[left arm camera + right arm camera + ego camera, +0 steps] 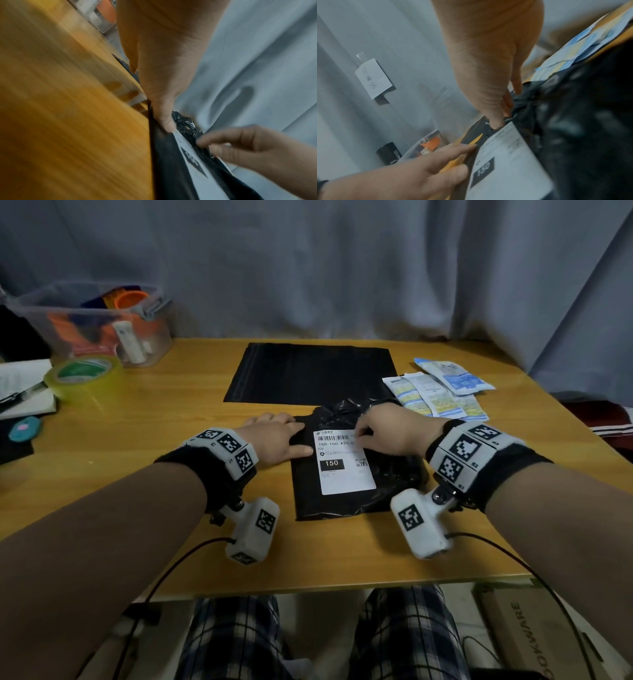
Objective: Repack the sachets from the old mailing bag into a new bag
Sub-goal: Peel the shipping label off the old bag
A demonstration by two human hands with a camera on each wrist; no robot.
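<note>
Old bag (356,474): crumpled black mailer at table centre, between both hands.
Label (344,462): white, reads "150-150-A26", "150" in a black box, barcode, QR code.
Left hand (277,440): flat, fingers straight, pressing the bag's left edge.
Right hand (394,429): fingers curled, picking at the label's top right corner.
New bag (308,373): flat, black, behind the old one.
Sachets (438,390): fanned out on the table, right of both bags; print unreadable.
Box under table (524,635): "COOKWARE", partly cut off.

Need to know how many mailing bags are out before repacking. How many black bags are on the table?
2. The new flat bag lies at the table's far middle; the old crumpled bag, bearing a white label, lies nearer, under both hands.
</note>
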